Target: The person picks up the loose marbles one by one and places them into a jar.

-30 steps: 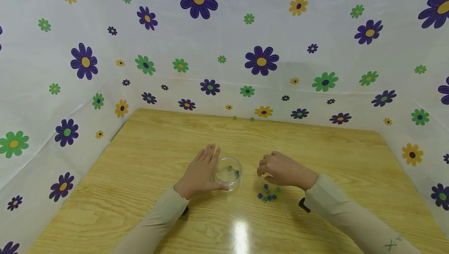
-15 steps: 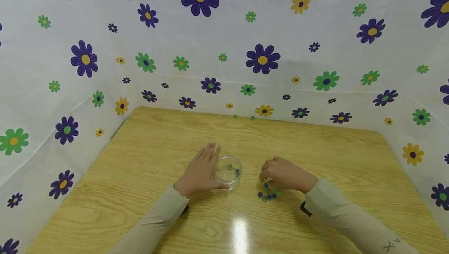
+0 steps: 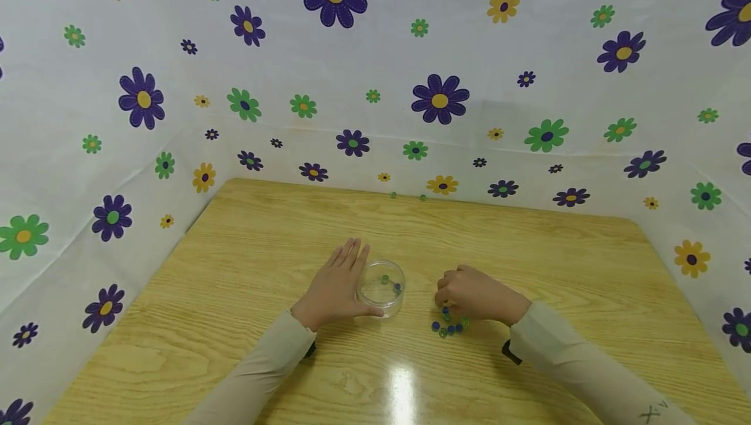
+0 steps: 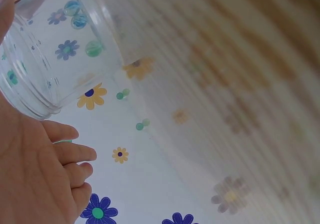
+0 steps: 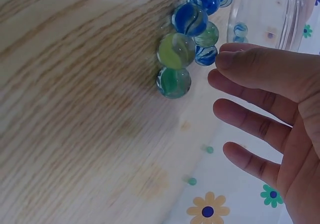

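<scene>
A clear, round glass jar (image 3: 381, 291) stands upright on the table, with a threaded rim (image 4: 37, 104). Inside it lie a green marble (image 4: 93, 48) and two blue marbles (image 4: 75, 14). My left hand (image 3: 334, 288) holds the jar's left side, thumb at the near side and fingers stretched along the far side. To the right, my right hand (image 3: 478, 293) hovers low over a cluster of blue and green marbles (image 3: 450, 328). In the right wrist view, its thumb and index fingertips are close together right by a blue marble (image 5: 206, 55); the other fingers are loosely bent.
Two green marbles (image 3: 394, 195) lie at the far edge of the wooden table (image 3: 264, 229). A white flower-printed sheet (image 3: 375, 53) encloses the back and both sides. A yellow-green marble (image 5: 176, 50) sits at the cluster's side nearest the right wrist camera.
My right hand has moved slightly down and right onto the marble cluster, with its fingertips lower. The left hand and the jar have stayed in place.
</scene>
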Demonstrator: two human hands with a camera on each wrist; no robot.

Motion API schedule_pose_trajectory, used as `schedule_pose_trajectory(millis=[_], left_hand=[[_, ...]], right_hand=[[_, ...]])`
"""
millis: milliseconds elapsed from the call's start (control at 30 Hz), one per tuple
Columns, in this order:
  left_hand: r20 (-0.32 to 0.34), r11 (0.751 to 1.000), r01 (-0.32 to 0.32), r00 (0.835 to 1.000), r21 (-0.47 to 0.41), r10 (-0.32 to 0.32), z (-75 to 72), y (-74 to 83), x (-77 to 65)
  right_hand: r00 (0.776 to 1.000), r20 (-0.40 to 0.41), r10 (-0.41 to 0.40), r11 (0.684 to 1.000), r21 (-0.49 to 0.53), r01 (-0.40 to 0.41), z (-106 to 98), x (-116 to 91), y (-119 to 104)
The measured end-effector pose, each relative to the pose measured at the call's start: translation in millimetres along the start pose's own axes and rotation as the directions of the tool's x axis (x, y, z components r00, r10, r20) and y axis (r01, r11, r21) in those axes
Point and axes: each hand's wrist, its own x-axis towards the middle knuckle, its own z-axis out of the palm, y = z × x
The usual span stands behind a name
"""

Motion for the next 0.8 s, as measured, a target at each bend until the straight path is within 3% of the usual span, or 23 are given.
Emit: schedule_pose_trajectory(millis=[800], left_hand=[[-0.018, 1.000, -0.009, 1.000, -0.004, 0.009, 0.7, 0.0, -0.3]], right_hand=[[1.000, 0.011, 0.008, 1.000, -0.009, -0.008, 7.7, 0.8, 4.7]])
